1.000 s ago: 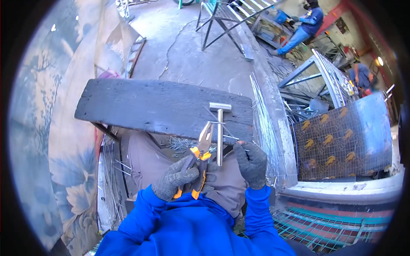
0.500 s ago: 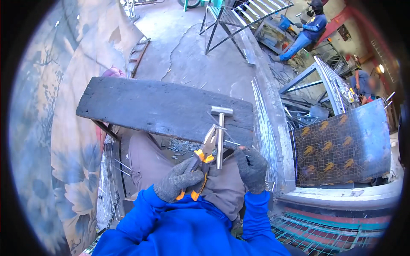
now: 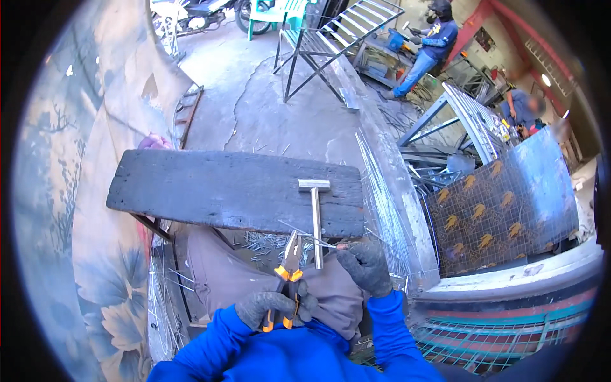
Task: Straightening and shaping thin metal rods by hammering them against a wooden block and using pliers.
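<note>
My left hand [image 3: 270,308], in a grey knit glove, is closed around the black and orange handles of a pair of pliers [image 3: 291,258], jaws pointing up. In my right hand [image 3: 369,267], also gloved, thin metal wire [image 3: 328,244] is pinched; it reaches left past the pliers' tip. I cannot tell whether the jaws touch the wire. A steel hammer [image 3: 314,185] lies on the dark wooden bench [image 3: 210,188], its handle [image 3: 317,223] jutting over the near edge between my hands.
Cut wire pieces [image 3: 261,243] lie on the floor below the bench. Long thin rods [image 3: 385,210] run along its right side. A patterned sheet [image 3: 484,210] leans at the right, a painted cloth [image 3: 108,191] hangs at the left. Two people [image 3: 428,48] work at the far right.
The view has shifted, so the bench sits lower. The pliers have turned more upright, with their jaws now below the bench's near edge. Both hands keep their hold.
</note>
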A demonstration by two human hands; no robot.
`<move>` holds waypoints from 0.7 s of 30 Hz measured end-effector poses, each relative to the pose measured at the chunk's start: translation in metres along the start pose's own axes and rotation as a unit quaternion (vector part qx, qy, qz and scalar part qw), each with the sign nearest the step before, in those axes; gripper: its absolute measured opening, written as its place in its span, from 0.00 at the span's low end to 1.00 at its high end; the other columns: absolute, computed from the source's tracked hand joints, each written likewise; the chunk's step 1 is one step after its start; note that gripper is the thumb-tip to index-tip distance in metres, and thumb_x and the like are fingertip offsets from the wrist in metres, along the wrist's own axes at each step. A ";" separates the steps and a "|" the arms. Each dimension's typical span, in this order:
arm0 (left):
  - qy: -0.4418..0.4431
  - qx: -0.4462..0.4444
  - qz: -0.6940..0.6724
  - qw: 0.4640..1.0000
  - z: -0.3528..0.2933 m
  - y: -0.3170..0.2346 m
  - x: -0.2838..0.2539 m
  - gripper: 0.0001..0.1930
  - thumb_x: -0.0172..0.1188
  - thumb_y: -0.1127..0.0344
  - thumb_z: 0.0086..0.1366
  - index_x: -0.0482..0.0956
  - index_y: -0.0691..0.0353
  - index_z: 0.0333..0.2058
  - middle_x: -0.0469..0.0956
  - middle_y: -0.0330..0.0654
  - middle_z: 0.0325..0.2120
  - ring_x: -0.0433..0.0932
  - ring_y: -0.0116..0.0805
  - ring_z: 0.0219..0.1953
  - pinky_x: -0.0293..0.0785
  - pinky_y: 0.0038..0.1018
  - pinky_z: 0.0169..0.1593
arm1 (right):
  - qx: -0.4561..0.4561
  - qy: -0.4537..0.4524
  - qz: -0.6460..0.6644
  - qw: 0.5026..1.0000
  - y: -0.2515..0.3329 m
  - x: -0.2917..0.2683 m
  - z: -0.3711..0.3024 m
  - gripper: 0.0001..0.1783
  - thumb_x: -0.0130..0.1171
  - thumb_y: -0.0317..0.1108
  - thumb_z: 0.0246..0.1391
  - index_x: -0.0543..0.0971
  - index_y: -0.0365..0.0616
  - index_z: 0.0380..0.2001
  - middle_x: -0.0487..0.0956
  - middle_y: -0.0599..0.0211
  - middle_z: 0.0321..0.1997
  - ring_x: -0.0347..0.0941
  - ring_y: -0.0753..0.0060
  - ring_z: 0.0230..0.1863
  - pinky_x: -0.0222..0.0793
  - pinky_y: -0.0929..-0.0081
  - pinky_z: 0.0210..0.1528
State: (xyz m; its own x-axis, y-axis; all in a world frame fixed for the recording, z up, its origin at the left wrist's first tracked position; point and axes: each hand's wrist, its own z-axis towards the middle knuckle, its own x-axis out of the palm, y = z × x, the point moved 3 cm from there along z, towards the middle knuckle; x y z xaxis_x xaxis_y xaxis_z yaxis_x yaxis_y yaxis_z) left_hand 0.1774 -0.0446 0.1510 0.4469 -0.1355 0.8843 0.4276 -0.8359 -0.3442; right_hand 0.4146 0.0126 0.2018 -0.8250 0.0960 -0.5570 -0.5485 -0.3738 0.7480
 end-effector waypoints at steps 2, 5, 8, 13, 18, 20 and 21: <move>-0.035 -0.008 0.007 0.999 0.000 0.000 0.006 0.19 0.65 0.70 0.57 0.72 0.62 0.47 0.77 0.44 0.33 0.77 0.39 0.32 0.74 0.34 0.40 | 0.014 0.044 0.007 0.999 -0.005 -0.007 0.000 0.08 0.68 0.33 0.55 0.85 0.38 0.32 0.83 0.56 0.26 0.80 0.58 0.27 0.74 0.64 0.31; 0.017 0.014 -0.076 0.997 0.005 0.000 0.011 0.16 0.65 0.69 0.58 0.70 0.61 0.42 0.73 0.41 0.29 0.73 0.33 0.30 0.70 0.30 0.38 | -0.023 0.018 0.014 0.999 -0.013 -0.005 0.004 0.09 0.67 0.34 0.56 0.85 0.38 0.31 0.83 0.57 0.26 0.80 0.59 0.27 0.74 0.65 0.30; 0.006 -0.008 -0.007 1.000 -0.001 -0.011 0.023 0.16 0.64 0.69 0.58 0.70 0.62 0.42 0.72 0.40 0.29 0.72 0.32 0.31 0.69 0.29 0.38 | -0.026 0.083 -0.085 0.993 -0.004 -0.030 0.014 0.10 0.67 0.35 0.56 0.84 0.39 0.28 0.82 0.56 0.24 0.80 0.58 0.26 0.73 0.63 0.28; 0.037 0.010 0.040 0.998 -0.010 -0.016 0.039 0.15 0.62 0.72 0.56 0.70 0.63 0.41 0.72 0.43 0.29 0.72 0.35 0.32 0.68 0.31 0.38 | -0.177 0.008 -0.095 0.980 0.028 -0.050 0.032 0.12 0.69 0.33 0.54 0.78 0.41 0.21 0.72 0.61 0.17 0.69 0.58 0.16 0.64 0.62 0.20; 0.103 0.019 0.008 0.995 -0.011 -0.024 0.046 0.18 0.64 0.67 0.52 0.72 0.65 0.41 0.72 0.46 0.28 0.72 0.41 0.30 0.69 0.38 0.36 | -0.246 -0.032 -0.133 0.959 0.038 -0.043 0.039 0.09 0.73 0.34 0.49 0.83 0.42 0.28 0.73 0.63 0.17 0.70 0.58 0.17 0.65 0.61 0.20; 0.029 0.046 0.043 0.998 -0.014 -0.029 0.049 0.19 0.63 0.68 0.51 0.72 0.65 0.42 0.72 0.46 0.28 0.72 0.41 0.30 0.68 0.37 0.35 | -0.244 -0.027 -0.143 0.959 0.039 -0.037 0.037 0.09 0.73 0.34 0.49 0.83 0.42 0.29 0.74 0.63 0.18 0.71 0.58 0.18 0.66 0.62 0.21; 0.029 0.050 0.041 0.997 -0.016 -0.027 0.049 0.19 0.63 0.68 0.51 0.72 0.65 0.42 0.72 0.46 0.28 0.72 0.41 0.30 0.68 0.37 0.35 | -0.248 -0.017 -0.149 0.957 0.039 -0.035 0.036 0.10 0.73 0.33 0.48 0.84 0.42 0.31 0.75 0.63 0.19 0.73 0.59 0.19 0.66 0.63 0.22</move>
State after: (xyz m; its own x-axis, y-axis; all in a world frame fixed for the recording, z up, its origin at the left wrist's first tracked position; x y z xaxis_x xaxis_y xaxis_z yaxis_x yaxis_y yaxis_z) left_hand 0.1749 -0.0369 0.2089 0.4387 -0.2337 0.8677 0.4692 -0.7640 -0.4430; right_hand 0.4170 0.0279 0.2634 -0.6504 0.2929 -0.7009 -0.6351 -0.7159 0.2901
